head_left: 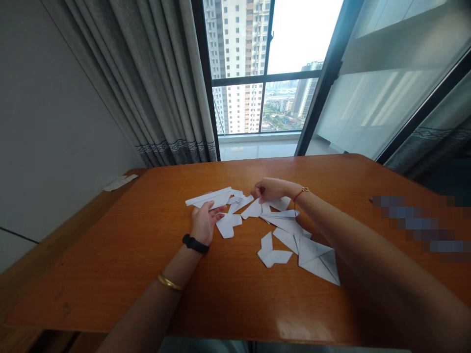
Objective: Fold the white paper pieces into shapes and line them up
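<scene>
My left hand (203,223) is closed, thumb on top, round the near edge of a long folded white paper (211,198). Just beside its fingertips lies a small angular folded paper (228,224). To the right, my right hand (271,189) is bent downward with its fingers pinched at the top of a white folded paper (253,209); the fingertips are partly hidden. Under and beside my right forearm, more folded papers overlap, among them a long one (285,223) and a creased one (319,260). Nearer me rests a V-shaped folded paper (273,252).
Everything lies on a brown wooden table (147,284). White sheets (120,183) lie on a ledge at the far left. Beyond the table are a grey curtain (165,88) and a window (263,78). A blurred patch (412,220) covers something at the right.
</scene>
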A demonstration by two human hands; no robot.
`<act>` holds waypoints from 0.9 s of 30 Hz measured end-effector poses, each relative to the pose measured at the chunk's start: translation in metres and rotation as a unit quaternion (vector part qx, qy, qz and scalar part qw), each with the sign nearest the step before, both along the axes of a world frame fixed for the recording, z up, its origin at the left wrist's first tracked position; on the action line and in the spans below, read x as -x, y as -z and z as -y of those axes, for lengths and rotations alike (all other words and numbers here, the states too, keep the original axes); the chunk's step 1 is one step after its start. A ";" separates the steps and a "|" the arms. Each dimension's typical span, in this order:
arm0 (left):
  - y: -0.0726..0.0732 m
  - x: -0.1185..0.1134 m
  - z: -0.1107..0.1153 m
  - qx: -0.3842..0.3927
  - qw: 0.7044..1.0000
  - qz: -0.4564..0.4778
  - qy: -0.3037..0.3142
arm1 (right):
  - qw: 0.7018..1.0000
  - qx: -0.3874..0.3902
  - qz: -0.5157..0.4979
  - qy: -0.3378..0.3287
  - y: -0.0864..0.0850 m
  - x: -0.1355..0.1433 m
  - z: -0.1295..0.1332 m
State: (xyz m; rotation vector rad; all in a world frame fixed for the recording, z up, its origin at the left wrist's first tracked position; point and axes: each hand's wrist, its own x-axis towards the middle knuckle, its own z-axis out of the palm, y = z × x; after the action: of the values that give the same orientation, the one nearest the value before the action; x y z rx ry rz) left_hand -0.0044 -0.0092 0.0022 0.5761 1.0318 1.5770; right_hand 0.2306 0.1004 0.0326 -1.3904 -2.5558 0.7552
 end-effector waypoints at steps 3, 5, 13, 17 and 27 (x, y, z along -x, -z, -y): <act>0.000 -0.001 0.001 -0.002 1.000 -0.010 0.015 | 0.996 -0.016 -0.070 0.045 -0.008 -0.011 0.004; -0.001 -0.003 0.001 0.007 0.999 -0.021 0.035 | 0.979 -0.061 -0.164 0.105 -0.014 -0.019 0.015; -0.003 -0.023 0.024 -0.011 0.972 -0.067 0.227 | 0.766 -0.059 -0.572 0.287 -0.009 -0.006 0.124; -0.004 -0.035 0.042 -0.029 0.937 -0.088 0.337 | 0.825 -0.072 -0.491 0.271 0.020 0.017 0.148; -0.008 -0.035 0.051 -0.055 0.918 -0.129 0.371 | 0.911 -0.083 -0.350 0.200 0.026 0.013 0.150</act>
State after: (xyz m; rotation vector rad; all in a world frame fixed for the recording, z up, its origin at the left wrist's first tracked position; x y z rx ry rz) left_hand 0.0302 -0.0597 0.0104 1.1254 0.7729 0.8959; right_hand 0.2171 -0.0499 0.0062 -1.2292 -1.6783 0.7588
